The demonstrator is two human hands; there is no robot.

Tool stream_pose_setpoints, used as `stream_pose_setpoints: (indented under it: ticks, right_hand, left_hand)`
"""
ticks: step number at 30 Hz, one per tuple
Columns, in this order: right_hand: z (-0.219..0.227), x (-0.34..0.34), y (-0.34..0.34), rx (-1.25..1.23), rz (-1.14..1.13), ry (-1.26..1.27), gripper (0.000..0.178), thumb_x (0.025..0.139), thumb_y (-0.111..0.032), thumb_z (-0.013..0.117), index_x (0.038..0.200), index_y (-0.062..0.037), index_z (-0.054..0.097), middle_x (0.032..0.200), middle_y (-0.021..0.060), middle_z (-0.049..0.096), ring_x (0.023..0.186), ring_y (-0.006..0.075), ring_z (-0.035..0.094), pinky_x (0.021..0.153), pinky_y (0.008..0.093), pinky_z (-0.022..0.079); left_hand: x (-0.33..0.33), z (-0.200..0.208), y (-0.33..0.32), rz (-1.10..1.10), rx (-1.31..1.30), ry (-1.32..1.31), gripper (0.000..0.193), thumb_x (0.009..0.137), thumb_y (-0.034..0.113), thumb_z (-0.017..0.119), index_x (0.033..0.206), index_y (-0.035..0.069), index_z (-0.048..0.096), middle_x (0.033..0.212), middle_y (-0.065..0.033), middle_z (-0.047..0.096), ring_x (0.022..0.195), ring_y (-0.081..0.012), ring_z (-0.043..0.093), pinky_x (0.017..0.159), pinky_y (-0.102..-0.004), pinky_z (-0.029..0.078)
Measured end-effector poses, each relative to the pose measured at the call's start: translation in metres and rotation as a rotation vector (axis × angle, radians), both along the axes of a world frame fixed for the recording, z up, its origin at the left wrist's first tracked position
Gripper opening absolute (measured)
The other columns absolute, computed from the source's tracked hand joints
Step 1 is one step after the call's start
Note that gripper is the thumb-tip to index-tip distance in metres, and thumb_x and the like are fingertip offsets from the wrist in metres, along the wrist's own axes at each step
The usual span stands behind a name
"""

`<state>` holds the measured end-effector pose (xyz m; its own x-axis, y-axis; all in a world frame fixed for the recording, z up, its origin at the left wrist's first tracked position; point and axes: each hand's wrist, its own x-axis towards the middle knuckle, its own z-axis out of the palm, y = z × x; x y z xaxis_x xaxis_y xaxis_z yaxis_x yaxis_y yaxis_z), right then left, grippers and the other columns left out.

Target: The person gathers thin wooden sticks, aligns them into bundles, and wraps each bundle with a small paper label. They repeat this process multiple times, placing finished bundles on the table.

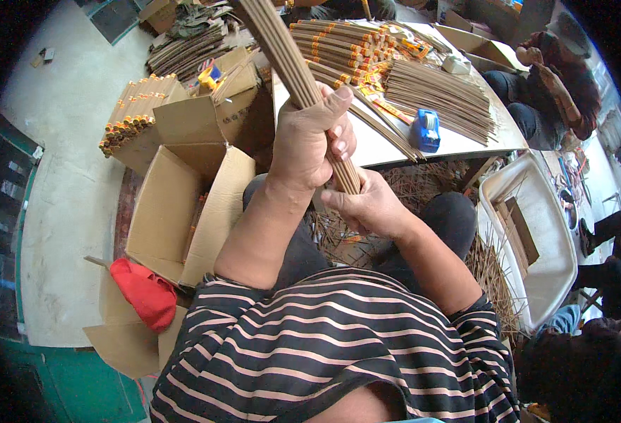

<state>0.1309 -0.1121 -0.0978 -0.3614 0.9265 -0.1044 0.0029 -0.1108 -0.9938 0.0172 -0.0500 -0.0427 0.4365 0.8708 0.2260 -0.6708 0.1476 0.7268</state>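
My left hand [309, 137] is wrapped round a bundle of thin brown incense sticks [276, 49], which slants up and to the left over the table's edge. Lower down, my right hand [368, 203] closes round the bottom end of the same bundle. Just beyond my hands, loose incense sticks [437, 99] lie spread on the white table [458, 150]. A blue tape dispenser [425, 131] stands near the table's front edge. Behind it, finished-looking bundles with yellow and red bands [335, 46] are stacked in rows.
Open cardboard boxes [162, 211] stand at my left, with more banded bundles [138, 106] beyond and a red cloth [143, 292] below. A white plastic tub [560, 247] is at the right. Broken sticks litter the floor under the table. Another person [560, 81] sits at the far right.
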Motion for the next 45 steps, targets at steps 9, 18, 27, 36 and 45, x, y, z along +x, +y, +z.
stream_pose_setpoints:
  ticks: [9,18,27,36,45]
  right_hand:
    - [-0.061,-0.002,0.091,0.447,-0.326,-0.001,0.027,0.077,-0.010,0.063,0.101,-0.0025,0.053,0.085,0.0078,0.060,0.081,0.0119,0.053,0.077,0.0280,0.045]
    - [-0.133,0.010,0.159,0.268,-0.209,0.101,0.023,0.082,-0.007,0.062,0.102,-0.0006,0.055,0.089,0.0000,0.058,0.083,0.0083,0.052,0.074,0.0250,0.045]
    - [-0.149,0.003,0.166,0.415,-0.301,-0.008,0.039,0.079,-0.003,0.061,0.116,-0.0039,0.049,0.081,0.0009,0.057,0.073,0.0083,0.050,0.067,0.0252,0.045]
    - [-0.054,0.024,0.133,0.388,0.177,-0.340,0.034,0.076,-0.027,0.069,0.101,-0.0070,0.058,0.096,0.0086,0.060,0.091,0.0174,0.055,0.082,0.0317,0.043]
    - [-0.106,0.138,0.245,0.255,-0.497,-1.307,0.032,0.076,-0.030,0.062,0.097,-0.0056,0.062,0.097,0.0179,0.061,0.094,0.0337,0.055,0.084,0.0425,0.042]
  left_hand:
    - [0.028,-0.029,0.042,0.306,0.180,0.312,0.027,0.080,0.009,0.066,0.067,0.011,0.042,0.052,0.0024,0.043,0.042,-0.0063,0.043,0.038,-0.0206,0.036]
    - [0.039,-0.113,0.110,0.385,0.168,0.537,0.026,0.079,0.006,0.067,0.068,0.010,0.044,0.059,0.0051,0.044,0.048,-0.0040,0.041,0.043,-0.0203,0.037]
    - [0.037,-0.118,0.118,0.356,0.102,0.448,0.022,0.079,0.014,0.069,0.070,0.006,0.050,0.061,0.0057,0.047,0.055,-0.0037,0.041,0.048,-0.0212,0.038]
    - [-0.016,-0.052,0.093,0.340,-0.037,0.438,0.024,0.080,0.018,0.068,0.071,0.008,0.048,0.053,0.0041,0.044,0.040,-0.0035,0.038,0.035,-0.0198,0.030]
    - [-0.072,-0.068,0.067,-0.134,-0.350,0.810,0.024,0.079,0.019,0.068,0.078,0.004,0.049,0.051,0.0017,0.042,0.035,-0.0060,0.037,0.032,-0.0209,0.031]
